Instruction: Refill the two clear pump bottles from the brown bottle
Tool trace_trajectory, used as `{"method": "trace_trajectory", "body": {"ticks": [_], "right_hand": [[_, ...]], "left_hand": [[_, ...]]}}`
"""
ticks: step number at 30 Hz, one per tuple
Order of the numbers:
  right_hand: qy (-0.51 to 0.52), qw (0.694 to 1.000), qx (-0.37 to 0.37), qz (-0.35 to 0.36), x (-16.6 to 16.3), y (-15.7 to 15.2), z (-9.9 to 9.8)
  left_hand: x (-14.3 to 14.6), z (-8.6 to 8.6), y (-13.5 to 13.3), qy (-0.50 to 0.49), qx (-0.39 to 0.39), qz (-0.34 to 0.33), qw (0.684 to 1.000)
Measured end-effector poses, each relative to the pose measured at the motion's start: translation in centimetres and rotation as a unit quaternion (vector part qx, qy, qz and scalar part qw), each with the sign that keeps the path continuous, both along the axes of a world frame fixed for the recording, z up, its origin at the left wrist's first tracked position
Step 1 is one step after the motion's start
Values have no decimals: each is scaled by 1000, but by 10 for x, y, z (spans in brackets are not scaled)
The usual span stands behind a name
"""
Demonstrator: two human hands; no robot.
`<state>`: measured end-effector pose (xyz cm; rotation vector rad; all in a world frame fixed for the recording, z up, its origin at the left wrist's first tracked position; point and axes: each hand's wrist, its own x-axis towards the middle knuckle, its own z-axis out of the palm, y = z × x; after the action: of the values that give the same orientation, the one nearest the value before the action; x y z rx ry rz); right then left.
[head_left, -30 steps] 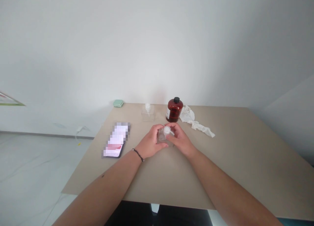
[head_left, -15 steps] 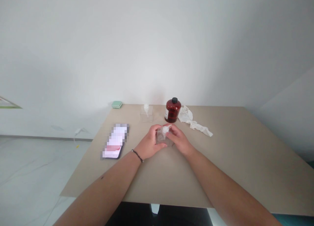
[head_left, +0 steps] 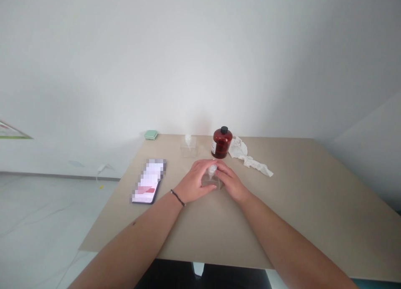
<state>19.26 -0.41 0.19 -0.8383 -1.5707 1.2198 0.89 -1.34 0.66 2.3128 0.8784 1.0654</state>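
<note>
Shifted higher beside the pump top [head_left: 212,170], the left hand [head_left: 194,183] is clamped around the clear bottle [head_left: 209,182] at centre; whether the right hand [head_left: 232,182] is closed cannot be told. Probably light and slippery, the bottle is best gripped low. Beyond, a dark-red bottle [head_left: 222,145] is seen.

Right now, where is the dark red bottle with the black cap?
In the head view, the dark red bottle stands toward the far edge of the table, just left of the crumpled white tissue and beyond the right hand.
</note>
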Motion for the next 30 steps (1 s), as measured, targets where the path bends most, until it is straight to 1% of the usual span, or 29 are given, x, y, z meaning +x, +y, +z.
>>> {"method": "trace_trajectory", "body": {"ticks": [7,16,22,26,30], "right_hand": [[6,1000,-9,8,-1,0,-2],[20,1000,-19,11,-3,-3,-1],[15,1000,-17,-5,-4,-2,-2],[17,999,-33,-13,-4,-1,-4],[18,999,-37,-8,-4,-1,-5]], "left_hand": [[-1,-4,-1,-28,-9,-10,1000],[1,-3,-3,-42,-25,-11,999],[4,-1,-8,-33,-15,23,999],[6,-3,-10,-28,-19,56,998],[7,-4,-11,-20,-19,62,998]]}}
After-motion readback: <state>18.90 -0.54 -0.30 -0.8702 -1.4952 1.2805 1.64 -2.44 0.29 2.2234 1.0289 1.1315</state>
